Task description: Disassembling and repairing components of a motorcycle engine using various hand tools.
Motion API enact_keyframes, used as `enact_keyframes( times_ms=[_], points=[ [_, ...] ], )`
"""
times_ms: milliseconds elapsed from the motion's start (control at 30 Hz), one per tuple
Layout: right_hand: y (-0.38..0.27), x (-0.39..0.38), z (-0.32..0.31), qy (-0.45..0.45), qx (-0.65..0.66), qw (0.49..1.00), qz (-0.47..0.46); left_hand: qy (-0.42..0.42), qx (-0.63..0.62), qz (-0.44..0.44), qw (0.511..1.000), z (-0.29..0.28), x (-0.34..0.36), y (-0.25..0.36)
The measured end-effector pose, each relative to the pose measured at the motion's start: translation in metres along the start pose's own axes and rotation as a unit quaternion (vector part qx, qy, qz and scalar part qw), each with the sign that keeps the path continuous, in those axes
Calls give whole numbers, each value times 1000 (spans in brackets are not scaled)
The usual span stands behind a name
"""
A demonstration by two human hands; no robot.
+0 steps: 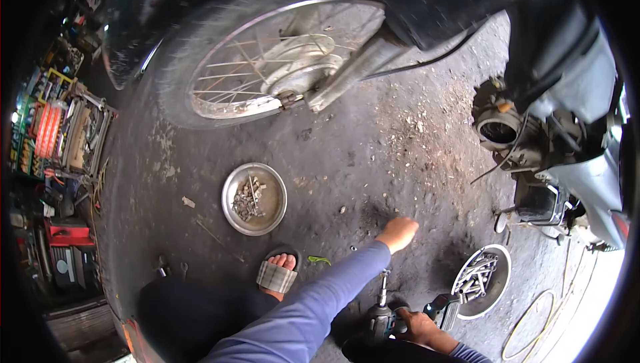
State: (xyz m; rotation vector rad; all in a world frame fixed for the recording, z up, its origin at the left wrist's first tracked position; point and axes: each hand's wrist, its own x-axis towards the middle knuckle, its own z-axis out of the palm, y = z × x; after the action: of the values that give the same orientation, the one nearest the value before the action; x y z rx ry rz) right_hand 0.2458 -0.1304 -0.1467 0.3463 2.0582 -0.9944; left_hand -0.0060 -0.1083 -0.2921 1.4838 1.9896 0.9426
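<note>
My left hand (399, 233) reaches out over the dark floor, its fingers curled closed; whatever they may hold is hidden. In my right hand (427, 330) is a cordless power driver (381, 320), gripped by its handle. A socket-type bit (383, 286) on the driver points away from me, a short way below my left hand. Right of the driver a metal bowl (495, 304) contains several sockets and bar-shaped tools. Farther left, a round steel dish (271, 200) holds a heap of small screws and bolts.
Ahead hangs or stands a motorbike's spoked front wheel (267, 73) with its fork. A partly stripped motorbike (533, 130) stands at right, a pale hose (543, 316) below it. Tool racks (80, 130) line the left. A sandalled foot (279, 271) and green strip (319, 260) are near.
</note>
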Motion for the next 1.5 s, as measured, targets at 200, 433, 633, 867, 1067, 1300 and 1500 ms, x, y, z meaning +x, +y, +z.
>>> enact_keyframes(
  times_ms=[200,433,633,867,1067,1300,1500],
  points=[
    [-66,-33,-85,-28,-17,999,-37,26,-556,-374,742,-140,-49,24],
    [-279,-83,-147,47,-131,990,-34,84,-682,-397,609,-350,-174,115],
    [-457,-69,-163,-35,-52,993,-99,157,-693,-409,572,-564,-262,145],
    [-662,20,-218,-65,90,993,-45,240,-584,-443,636,-784,-271,58],
    [-761,113,-320,30,129,981,-142,104,-336,-378,856,-935,-166,-16],
    [-771,192,-505,128,171,964,-157,-61,-353,-435,826,-1042,62,-64],
    [-729,238,-652,278,266,919,-85,-116,-340,-369,857,-1029,273,-88]
  ],
)
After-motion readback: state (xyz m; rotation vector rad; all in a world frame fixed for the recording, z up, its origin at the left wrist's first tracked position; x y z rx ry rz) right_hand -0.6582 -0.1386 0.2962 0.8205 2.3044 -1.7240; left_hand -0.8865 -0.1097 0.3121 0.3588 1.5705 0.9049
